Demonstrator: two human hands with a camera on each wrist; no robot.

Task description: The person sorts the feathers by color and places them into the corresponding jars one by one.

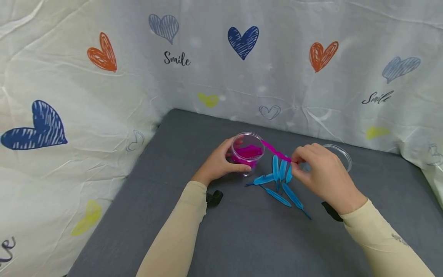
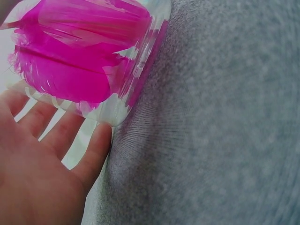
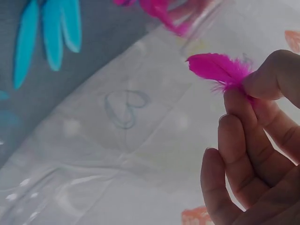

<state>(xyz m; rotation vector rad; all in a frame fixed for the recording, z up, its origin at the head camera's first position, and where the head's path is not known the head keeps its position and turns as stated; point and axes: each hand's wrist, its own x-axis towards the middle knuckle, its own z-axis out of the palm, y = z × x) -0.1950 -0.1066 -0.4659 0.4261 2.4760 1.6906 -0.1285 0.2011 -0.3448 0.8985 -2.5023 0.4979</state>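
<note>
My left hand (image 1: 221, 161) grips a clear plastic cup (image 1: 247, 140), thumb in front and fingers round the far side. Several magenta feathers (image 2: 70, 70) lie inside the cup, seen through its wall in the left wrist view. Between thumb and index finger, my right hand (image 1: 322, 175) pinches one magenta feather (image 3: 215, 68) by its fluffy end. In the head view that feather's tip reaches the cup's rim; whether it touches is hard to tell. On the cloth between the hands lie several blue feathers (image 1: 277, 197), loosely spread.
Behind the right hand sits a clear round lid or dish (image 1: 346, 156), partly hidden by the hand. A grey cloth (image 1: 242, 238) covers the table. White curtains (image 1: 214, 77) printed with hearts hang along the back and left edges.
</note>
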